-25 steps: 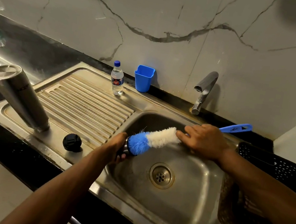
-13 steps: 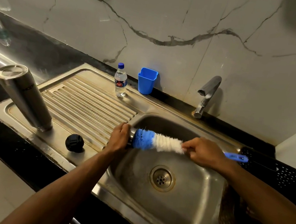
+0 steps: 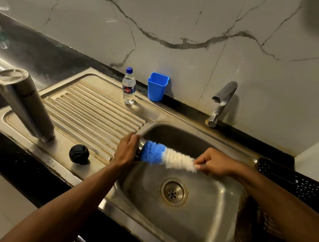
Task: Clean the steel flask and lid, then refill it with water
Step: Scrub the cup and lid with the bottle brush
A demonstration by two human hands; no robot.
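A small steel cup [image 3: 139,149] is being gripped by the left hand [image 3: 127,149] while the bottle brush [image 3: 166,157], at its 3 o'clock, is being pinched by the right hand [image 3: 215,162].

Standing on drainboard [image 3: 94,109] at 9 o'clock: flask [image 3: 24,102], cap [image 3: 79,153] lying just right. Bottle [image 3: 128,86] and cup [image 3: 157,87] sitting at 12. Tap [image 3: 221,103] rising at 1, behind basin [image 3: 203,210]. Basket [image 3: 298,183] sitting at 3.

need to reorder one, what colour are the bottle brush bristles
Blue at the tip, white toward the handle, on the bristled bottle brush; the head view shows it.
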